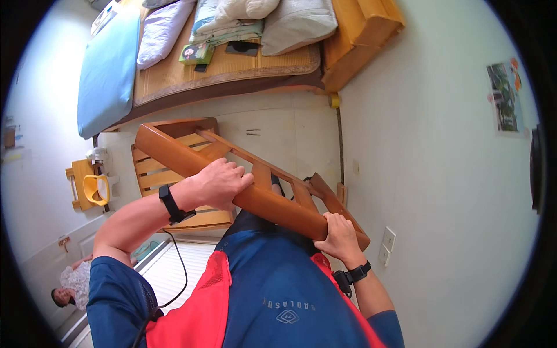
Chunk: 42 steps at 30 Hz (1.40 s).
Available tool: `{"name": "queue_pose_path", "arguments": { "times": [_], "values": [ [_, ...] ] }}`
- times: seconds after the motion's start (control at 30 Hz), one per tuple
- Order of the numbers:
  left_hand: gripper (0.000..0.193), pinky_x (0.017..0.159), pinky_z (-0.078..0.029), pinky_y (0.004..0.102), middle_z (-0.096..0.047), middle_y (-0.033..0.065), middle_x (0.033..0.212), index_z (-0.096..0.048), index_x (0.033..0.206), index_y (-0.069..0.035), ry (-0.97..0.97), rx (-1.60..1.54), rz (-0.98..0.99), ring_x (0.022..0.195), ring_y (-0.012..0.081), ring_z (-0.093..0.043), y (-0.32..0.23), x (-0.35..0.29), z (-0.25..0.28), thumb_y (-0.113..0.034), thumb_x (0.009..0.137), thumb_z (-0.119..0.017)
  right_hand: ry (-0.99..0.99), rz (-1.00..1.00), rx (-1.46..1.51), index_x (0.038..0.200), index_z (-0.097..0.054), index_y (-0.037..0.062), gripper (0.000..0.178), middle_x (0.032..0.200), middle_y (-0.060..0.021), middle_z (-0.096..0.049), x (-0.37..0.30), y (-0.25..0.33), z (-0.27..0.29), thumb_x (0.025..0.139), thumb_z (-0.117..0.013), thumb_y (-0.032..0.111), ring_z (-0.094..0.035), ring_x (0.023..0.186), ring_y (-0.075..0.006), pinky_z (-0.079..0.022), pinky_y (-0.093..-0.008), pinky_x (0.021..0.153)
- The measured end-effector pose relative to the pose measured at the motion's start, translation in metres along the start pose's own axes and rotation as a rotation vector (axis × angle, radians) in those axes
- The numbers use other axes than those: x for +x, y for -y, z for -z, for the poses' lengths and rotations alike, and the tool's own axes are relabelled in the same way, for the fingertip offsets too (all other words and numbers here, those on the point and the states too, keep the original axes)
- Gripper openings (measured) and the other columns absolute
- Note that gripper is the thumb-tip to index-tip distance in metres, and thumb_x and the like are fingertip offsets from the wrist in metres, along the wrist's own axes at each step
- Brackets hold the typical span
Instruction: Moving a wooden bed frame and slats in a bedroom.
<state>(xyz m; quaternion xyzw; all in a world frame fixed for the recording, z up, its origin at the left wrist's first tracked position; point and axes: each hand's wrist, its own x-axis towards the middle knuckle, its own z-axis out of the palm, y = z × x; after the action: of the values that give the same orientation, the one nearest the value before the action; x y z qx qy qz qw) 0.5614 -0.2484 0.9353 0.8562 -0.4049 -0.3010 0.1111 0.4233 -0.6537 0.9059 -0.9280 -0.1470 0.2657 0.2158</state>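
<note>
Both my hands grip the thick top rail of a brown wooden frame (281, 211), which slants from upper left to lower right in front of my body. My left hand (223, 182) is wrapped over the rail near its middle. Lower down, close to the right end, my right hand (340, 238) closes round the same rail. Short uprights join it to a thinner parallel bar. Beneath its left part lies a slatted wooden panel (159, 180); whether the two are joined I cannot tell. A black band sits on each wrist.
A bed with a woven mat (232, 75) stands ahead, bearing bedding, a green tissue box (196, 54) and a dark phone (242, 48). A wooden cabinet (360, 40) adjoins it. White wall (429, 145) rises at right. A person (75, 284) is at lower left, near a yellow-seated chair (96, 190).
</note>
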Motion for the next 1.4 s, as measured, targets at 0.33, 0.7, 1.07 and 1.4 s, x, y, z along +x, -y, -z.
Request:
{"name": "queue_pose_path", "arguments": {
  "times": [0.33,0.7,1.07,1.4],
  "values": [
    [0.048,0.084,-0.053,0.0470,-0.068,0.0122,0.097,-0.066,0.113,-0.008,0.068,0.018,-0.109,0.097,0.0355,-0.071,-0.022,0.062,-0.014,-0.024,0.072,-0.084,-0.041,-0.101,0.089,0.130,-0.062,0.0020,0.074,0.113,-0.0161,-0.069,-0.044,-0.039,-0.025,0.067,-0.091,0.029,-0.068,0.110,-0.0374,-0.056,-0.0475,0.095],
    [0.046,0.088,-0.052,0.0460,-0.069,0.0121,0.099,-0.065,0.111,-0.007,0.035,0.118,-0.240,0.099,0.0354,-0.069,-0.010,0.109,-0.032,-0.020,0.071,-0.083,-0.038,-0.276,0.212,0.133,-0.060,0.0002,0.078,0.121,-0.0205,-0.070,-0.060,-0.036,-0.057,0.070,-0.092,0.034,-0.069,0.119,-0.0403,-0.057,-0.0480,0.102],
    [0.047,0.094,-0.050,0.0443,-0.070,0.0105,0.104,-0.065,0.114,-0.007,0.079,0.192,-0.276,0.103,0.0328,-0.068,0.051,0.148,-0.049,-0.018,0.072,-0.084,0.054,-0.378,0.210,0.139,-0.056,0.0000,0.082,0.134,-0.0222,-0.069,-0.010,-0.020,-0.074,0.074,-0.089,0.037,-0.066,0.129,-0.0411,-0.057,-0.0501,0.107],
    [0.053,0.099,-0.049,0.0434,-0.071,0.0089,0.106,-0.066,0.119,-0.008,-0.007,0.179,-0.238,0.108,0.0310,-0.068,0.129,0.145,-0.031,-0.016,0.071,-0.087,0.090,-0.421,0.175,0.134,-0.057,-0.0005,0.077,0.130,-0.0219,-0.071,0.073,0.026,-0.038,0.075,-0.086,0.039,-0.069,0.123,-0.0412,-0.059,-0.0518,0.102]
  ]
}}
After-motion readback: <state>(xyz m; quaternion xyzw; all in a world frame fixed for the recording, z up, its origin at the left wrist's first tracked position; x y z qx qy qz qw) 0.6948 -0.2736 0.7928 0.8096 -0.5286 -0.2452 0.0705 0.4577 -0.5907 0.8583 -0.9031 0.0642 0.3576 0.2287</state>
